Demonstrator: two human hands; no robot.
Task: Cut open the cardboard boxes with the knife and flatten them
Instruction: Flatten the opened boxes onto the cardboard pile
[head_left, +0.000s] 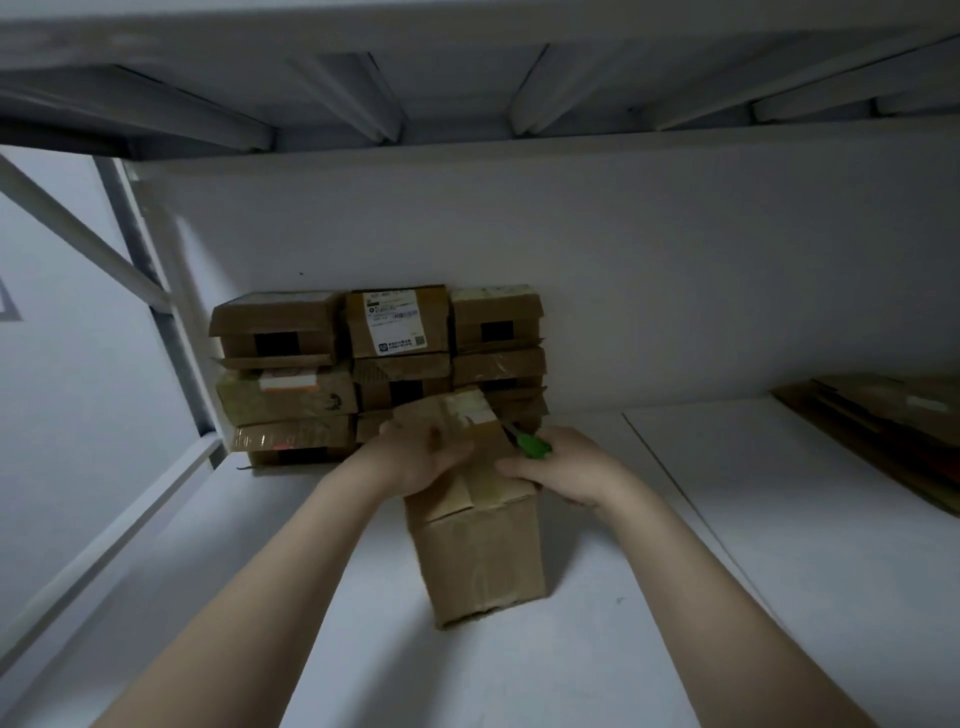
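A brown cardboard box (480, 556) stands upright on the white shelf board (779, 545) in the middle of the view. Its top flaps are raised and partly open. My left hand (415, 460) grips the left top flap. My right hand (561, 473) rests on the right top edge and holds a green-handled knife (532, 446), whose blade points toward the taped flap. The tip of the blade is hard to make out.
A stack of several small cardboard boxes (379, 364) leans against the back wall behind the box. Flattened cardboard (893, 431) lies at the right edge of the shelf. A metal shelf frame (156, 291) runs along the left. Another shelf hangs overhead.
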